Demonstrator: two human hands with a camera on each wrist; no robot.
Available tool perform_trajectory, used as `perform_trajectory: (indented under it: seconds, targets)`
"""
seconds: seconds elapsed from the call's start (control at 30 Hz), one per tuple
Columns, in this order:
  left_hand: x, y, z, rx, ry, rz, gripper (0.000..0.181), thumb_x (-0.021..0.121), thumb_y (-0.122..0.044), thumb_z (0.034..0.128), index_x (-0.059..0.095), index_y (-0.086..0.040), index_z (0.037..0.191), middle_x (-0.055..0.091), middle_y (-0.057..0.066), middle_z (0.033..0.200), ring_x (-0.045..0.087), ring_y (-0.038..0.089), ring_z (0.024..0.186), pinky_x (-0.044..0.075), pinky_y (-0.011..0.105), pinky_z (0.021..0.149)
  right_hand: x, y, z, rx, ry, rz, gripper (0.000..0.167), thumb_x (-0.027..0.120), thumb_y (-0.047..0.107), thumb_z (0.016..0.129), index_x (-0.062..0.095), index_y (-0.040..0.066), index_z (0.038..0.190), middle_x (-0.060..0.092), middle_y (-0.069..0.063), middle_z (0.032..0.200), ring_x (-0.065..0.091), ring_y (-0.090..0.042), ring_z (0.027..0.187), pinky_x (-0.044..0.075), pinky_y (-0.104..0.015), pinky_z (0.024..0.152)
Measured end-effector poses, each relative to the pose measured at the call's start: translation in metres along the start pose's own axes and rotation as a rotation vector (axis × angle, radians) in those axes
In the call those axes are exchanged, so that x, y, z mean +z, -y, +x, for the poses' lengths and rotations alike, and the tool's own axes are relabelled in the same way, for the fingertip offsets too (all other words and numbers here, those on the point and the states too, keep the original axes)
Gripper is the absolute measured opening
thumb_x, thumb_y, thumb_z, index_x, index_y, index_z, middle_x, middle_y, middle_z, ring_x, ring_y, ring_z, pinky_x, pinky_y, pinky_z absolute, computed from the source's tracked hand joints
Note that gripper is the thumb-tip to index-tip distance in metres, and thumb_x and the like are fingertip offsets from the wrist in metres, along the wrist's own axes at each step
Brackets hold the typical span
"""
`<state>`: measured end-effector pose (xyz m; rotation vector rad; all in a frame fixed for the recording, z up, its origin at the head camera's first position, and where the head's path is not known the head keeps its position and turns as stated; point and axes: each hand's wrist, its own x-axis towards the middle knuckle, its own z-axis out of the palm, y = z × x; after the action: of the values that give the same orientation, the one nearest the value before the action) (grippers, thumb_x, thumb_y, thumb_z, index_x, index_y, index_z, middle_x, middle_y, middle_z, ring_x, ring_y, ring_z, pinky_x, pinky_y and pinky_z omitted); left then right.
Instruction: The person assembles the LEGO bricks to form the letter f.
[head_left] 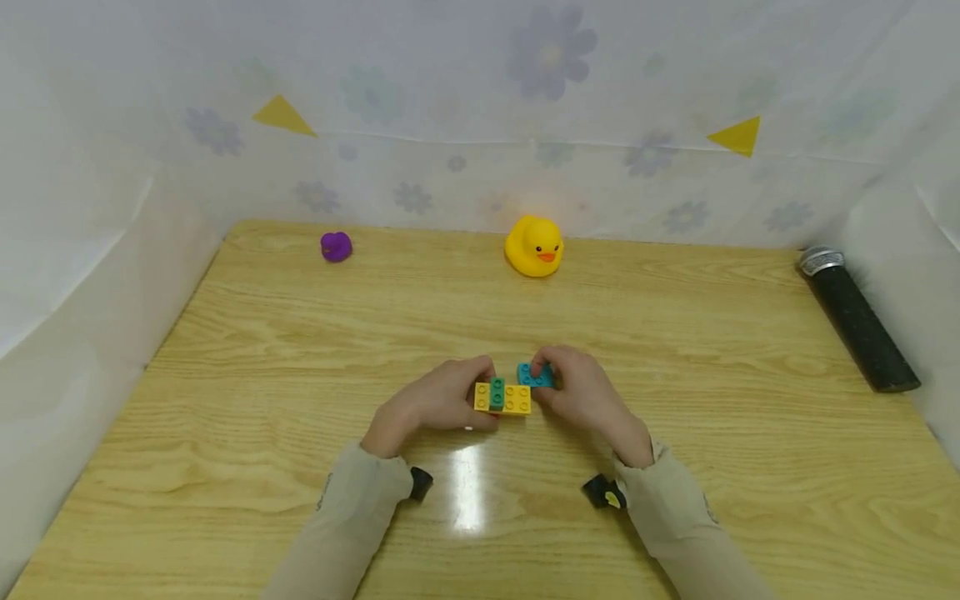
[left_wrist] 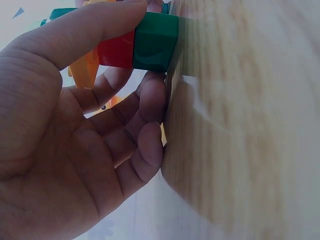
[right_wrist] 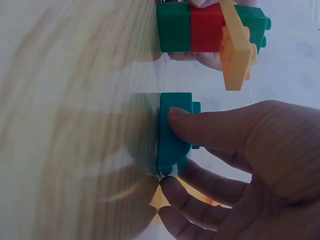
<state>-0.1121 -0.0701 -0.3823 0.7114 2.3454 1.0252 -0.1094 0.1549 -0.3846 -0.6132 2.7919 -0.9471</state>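
Observation:
My left hand (head_left: 444, 395) grips a small stack of toy building blocks between thumb and fingers. From the table up, the stack has a green block (right_wrist: 174, 27), a red block (right_wrist: 206, 31), a flat yellow plate (head_left: 519, 400) and another green block (head_left: 497, 393) on top. The yellow plate juts out past the stack to the right. Just beyond and to the right, my right hand (head_left: 587, 395) pinches a teal block (right_wrist: 175, 131) that sits on the table, studs up. A small gap separates the teal block from the stack in the right wrist view.
A yellow rubber duck (head_left: 534, 247) stands at the table's back edge, with a small purple duck (head_left: 336, 247) to its left. On the right lies a black microphone (head_left: 858, 321). A flowered white curtain (head_left: 450, 100) hangs behind the wooden table (head_left: 300, 317).

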Motion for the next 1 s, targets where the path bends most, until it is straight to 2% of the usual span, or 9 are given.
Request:
perform_trajectory:
  seconds: [0.17, 0.3, 0.53, 0.77, 0.9, 1.0]
  targets:
    - [0.000, 0.000, 0.000, 0.005, -0.003, 0.004, 0.035, 0.080, -0.021, 0.0783, 0.051, -0.016, 0.098, 0.059, -0.004, 0.087, 0.052, 0.012, 0.073, 0.043, 0.027, 0.067, 0.000, -0.001, 0.000, 0.013, -0.011, 0.011, 0.018, 0.074, 0.005, 0.082, 0.057, 0.009, 0.088, 0.052, -0.003, 0.077, 0.044, -0.017, 0.066, 0.037, -0.031, 0.062]
    - [0.001, 0.000, 0.000, 0.002, 0.000, 0.003, 0.035, 0.080, -0.021, 0.0784, 0.051, -0.016, 0.097, 0.059, -0.005, 0.087, 0.052, 0.011, 0.074, 0.043, 0.027, 0.068, 0.000, -0.002, -0.001, 0.047, -0.016, 0.044, 0.016, 0.072, 0.009, 0.086, 0.057, 0.009, 0.092, 0.057, -0.003, 0.081, 0.047, -0.016, 0.066, 0.040, -0.031, 0.062]
    - [0.000, 0.000, 0.000, -0.006, 0.001, 0.002, 0.035, 0.080, -0.021, 0.0783, 0.051, -0.016, 0.097, 0.060, -0.005, 0.087, 0.053, 0.012, 0.074, 0.044, 0.027, 0.068, -0.003, 0.000, -0.001, 0.083, -0.034, 0.091, 0.015, 0.068, 0.014, 0.090, 0.057, 0.007, 0.098, 0.065, -0.009, 0.092, 0.056, -0.019, 0.074, 0.047, -0.033, 0.067]
    - [-0.001, -0.001, 0.000, 0.000, 0.002, 0.000, 0.034, 0.079, -0.021, 0.0792, 0.051, -0.014, 0.098, 0.059, -0.004, 0.087, 0.052, 0.012, 0.073, 0.043, 0.027, 0.067, -0.008, 0.002, -0.003, 0.102, -0.002, 0.173, 0.014, 0.064, 0.016, 0.093, 0.057, 0.006, 0.101, 0.066, -0.015, 0.100, 0.064, -0.026, 0.086, 0.052, -0.037, 0.071]
    - [-0.001, -0.001, -0.001, 0.000, 0.004, -0.005, 0.034, 0.079, -0.021, 0.0792, 0.052, -0.014, 0.098, 0.059, -0.004, 0.087, 0.052, 0.012, 0.074, 0.043, 0.026, 0.067, -0.011, 0.002, -0.003, 0.090, 0.000, 0.215, 0.015, 0.060, 0.016, 0.095, 0.057, 0.006, 0.106, 0.064, -0.016, 0.105, 0.064, -0.029, 0.091, 0.052, -0.041, 0.077]
    - [-0.001, -0.001, 0.000, 0.002, 0.006, -0.008, 0.034, 0.079, -0.021, 0.0795, 0.052, -0.014, 0.098, 0.059, -0.004, 0.087, 0.053, 0.012, 0.074, 0.044, 0.026, 0.067, -0.015, 0.001, -0.003, 0.060, -0.032, 0.235, 0.015, 0.061, 0.016, 0.095, 0.057, 0.007, 0.107, 0.064, -0.014, 0.106, 0.063, -0.028, 0.092, 0.052, -0.042, 0.079]
